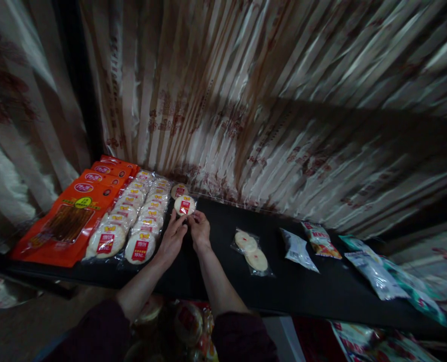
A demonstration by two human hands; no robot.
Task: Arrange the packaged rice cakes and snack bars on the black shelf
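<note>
White cracker pack (184, 205), left of middle, looks light, crumbly, best held where left hand (173, 239) and right hand (199, 232) pinch its edge.

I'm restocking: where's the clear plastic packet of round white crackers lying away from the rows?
In the head view, that packet lies just right of centre on the black shelf, between the right hand and a silvery plastic bag.

one round, pale cracker packet (184, 206), sealed in clear wrap; red label with white print borne on the face turned up. handled along its near edge, toward the black table's (225, 234) far side. whether lifted or rested: not discernible.
</note>
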